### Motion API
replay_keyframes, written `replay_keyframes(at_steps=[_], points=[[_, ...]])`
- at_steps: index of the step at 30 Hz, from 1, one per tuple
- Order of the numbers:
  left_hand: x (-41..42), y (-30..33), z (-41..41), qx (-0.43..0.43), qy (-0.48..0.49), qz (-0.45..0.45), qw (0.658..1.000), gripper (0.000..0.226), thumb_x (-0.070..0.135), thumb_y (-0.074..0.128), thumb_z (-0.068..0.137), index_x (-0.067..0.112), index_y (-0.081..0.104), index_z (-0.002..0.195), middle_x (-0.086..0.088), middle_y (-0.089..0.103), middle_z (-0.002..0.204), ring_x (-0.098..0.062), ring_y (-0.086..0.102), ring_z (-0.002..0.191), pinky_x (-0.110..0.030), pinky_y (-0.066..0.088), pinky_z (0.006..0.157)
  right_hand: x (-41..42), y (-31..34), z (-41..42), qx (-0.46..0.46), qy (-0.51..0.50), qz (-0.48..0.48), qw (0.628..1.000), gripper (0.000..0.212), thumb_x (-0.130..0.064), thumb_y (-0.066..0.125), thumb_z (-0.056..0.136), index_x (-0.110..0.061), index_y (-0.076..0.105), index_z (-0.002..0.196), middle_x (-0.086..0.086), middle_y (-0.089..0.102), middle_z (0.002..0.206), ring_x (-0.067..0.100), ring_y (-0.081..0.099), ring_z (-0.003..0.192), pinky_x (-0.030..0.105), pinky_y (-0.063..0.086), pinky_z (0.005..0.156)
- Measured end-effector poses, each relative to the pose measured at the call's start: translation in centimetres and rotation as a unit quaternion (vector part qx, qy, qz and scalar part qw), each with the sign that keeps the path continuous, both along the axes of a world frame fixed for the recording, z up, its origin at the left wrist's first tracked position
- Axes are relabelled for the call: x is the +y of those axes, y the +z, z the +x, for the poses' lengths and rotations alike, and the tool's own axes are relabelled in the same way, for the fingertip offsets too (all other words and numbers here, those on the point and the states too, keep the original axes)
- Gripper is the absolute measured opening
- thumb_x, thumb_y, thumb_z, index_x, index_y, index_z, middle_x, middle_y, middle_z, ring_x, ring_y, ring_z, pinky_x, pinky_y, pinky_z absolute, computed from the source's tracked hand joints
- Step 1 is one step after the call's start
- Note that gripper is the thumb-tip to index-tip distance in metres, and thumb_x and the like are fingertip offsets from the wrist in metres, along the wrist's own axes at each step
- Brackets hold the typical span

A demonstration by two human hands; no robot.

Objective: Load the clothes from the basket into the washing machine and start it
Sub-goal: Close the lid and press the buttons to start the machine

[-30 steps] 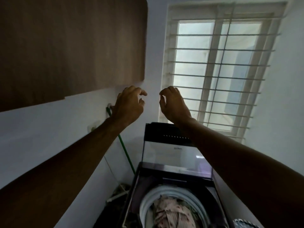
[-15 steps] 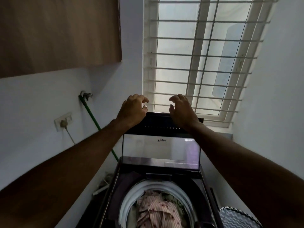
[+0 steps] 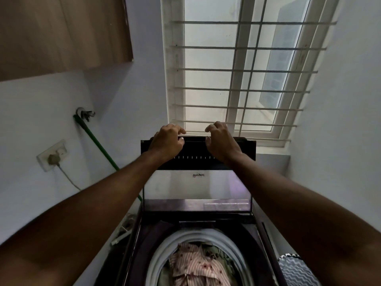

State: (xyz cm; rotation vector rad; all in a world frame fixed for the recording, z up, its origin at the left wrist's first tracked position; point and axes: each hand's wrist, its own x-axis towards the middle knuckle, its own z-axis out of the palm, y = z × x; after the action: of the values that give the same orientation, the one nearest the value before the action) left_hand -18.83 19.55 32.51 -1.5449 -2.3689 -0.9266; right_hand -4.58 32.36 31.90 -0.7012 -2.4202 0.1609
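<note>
- The left hand (image 3: 167, 141) grips the top edge of the raised lid (image 3: 198, 182), fingers curled over the rim and the thumb on the near face.
- The right hand (image 3: 221, 141) grips the same edge just beside the left, fingers hooked over it in the same way.
- The lid stands upright on the washing machine (image 3: 144, 244), its glass panel below both hands.
- Below the forearms, the drum (image 3: 165, 250) is uncovered; the clothes (image 3: 198, 265), a striped pink garment on top, lie inside it.
- A patterned basket (image 3: 296, 271) shows under the right forearm, beside the machine.
- Beyond the hands is a barred window (image 3: 237, 79); left of the left hand, a green hose (image 3: 99, 145) and a wall socket (image 3: 52, 155).
</note>
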Motion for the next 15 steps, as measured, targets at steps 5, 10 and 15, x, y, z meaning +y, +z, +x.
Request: replay_keyframes(at_steps=[5, 10, 15], points=[[3.7, -1.1, -1.9, 0.006, -0.016, -0.057, 0.998, 0.035, 0.022, 0.06, 0.091, 0.019, 0.062, 0.126, -0.004, 0.056, 0.134, -0.023, 0.053, 0.122, -0.04, 0.042, 0.106, 2.4, -1.1, -1.6, -0.045, -0.025, -0.014, 0.999, 0.04, -0.016, 0.054, 0.093, -0.001, 0.055, 0.13, 0.016, 0.052, 0.132, 0.03, 0.043, 0.127, 0.039, 0.042, 0.104], [7.2, -2.8, -3.7, 0.02, -0.014, -0.083, 0.996, 0.048, 0.022, 0.06, 0.091, 0.019, 0.053, 0.138, -0.003, 0.044, 0.146, -0.024, 0.041, 0.134, -0.04, 0.032, 0.111, 4.5, -3.0, -3.4, -0.096, -0.038, -0.044, 0.994, 0.053, -0.025, 0.057, 0.095, -0.002, 0.044, 0.141, 0.015, 0.044, 0.145, 0.031, 0.038, 0.135, 0.039, 0.034, 0.113], [9.6, -4.6, -4.7, 0.049, -0.005, -0.131, 0.99, 0.055, 0.034, 0.054, 0.094, 0.02, 0.042, 0.146, -0.002, 0.037, 0.154, -0.023, 0.036, 0.139, -0.04, 0.027, 0.113, 6.3, -4.1, -4.9, -0.132, -0.033, -0.027, 0.99, 0.064, -0.03, 0.052, 0.099, -0.004, 0.028, 0.152, 0.015, 0.027, 0.158, 0.028, 0.02, 0.148, 0.037, 0.015, 0.122]])
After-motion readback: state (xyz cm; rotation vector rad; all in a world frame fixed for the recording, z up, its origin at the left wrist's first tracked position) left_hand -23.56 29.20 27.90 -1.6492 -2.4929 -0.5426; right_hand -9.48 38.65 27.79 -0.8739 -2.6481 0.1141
